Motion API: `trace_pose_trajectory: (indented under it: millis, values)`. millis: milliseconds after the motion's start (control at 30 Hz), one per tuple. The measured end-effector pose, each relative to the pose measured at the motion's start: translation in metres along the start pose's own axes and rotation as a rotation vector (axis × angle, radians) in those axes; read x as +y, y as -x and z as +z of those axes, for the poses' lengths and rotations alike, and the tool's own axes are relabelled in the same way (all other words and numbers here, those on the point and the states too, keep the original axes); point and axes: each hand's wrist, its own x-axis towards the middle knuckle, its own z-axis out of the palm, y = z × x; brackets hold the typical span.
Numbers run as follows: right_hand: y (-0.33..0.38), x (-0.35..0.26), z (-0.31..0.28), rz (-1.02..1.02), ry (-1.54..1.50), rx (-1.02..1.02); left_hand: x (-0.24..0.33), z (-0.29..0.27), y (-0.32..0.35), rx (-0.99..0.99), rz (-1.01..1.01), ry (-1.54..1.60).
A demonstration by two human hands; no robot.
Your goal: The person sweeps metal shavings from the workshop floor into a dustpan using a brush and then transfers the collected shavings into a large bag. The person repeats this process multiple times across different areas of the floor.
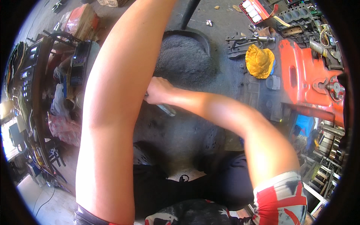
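My left forearm [112, 93] runs from the lower left up past the top edge, close to the camera, and its hand lies outside the picture. My right hand [159, 90] is closed in a fist, partly behind the left forearm. A shiny metal tool [166, 110] sticks out below the fist; its other end is hidden, so its exact kind cannot be made out. Just beyond the right hand, a heap of dark grey powder [183, 56] lies on the floor, reaching into a black dustpan [204, 40] with an upright black handle [190, 14].
At right stand an orange-red metal machine part [292, 71] and a crumpled yellow cloth hat [259, 61]. An engine block [296, 17] and other metal parts crowd the upper right. A dark shelf [37, 90] and plastic bags [59, 101] line the left side.
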Motion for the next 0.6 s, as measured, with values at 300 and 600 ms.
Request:
trace_pose_trajectory:
  millis: [300,600]
  values:
    - [-0.020,0.026,-0.041,0.264,0.068,0.107,-0.003,-0.007,0.003,-0.012,-0.024,0.032]
    - [-0.002,0.041,-0.090,0.220,0.282,0.176,-0.005,-0.006,0.002,-0.016,-0.010,0.011]
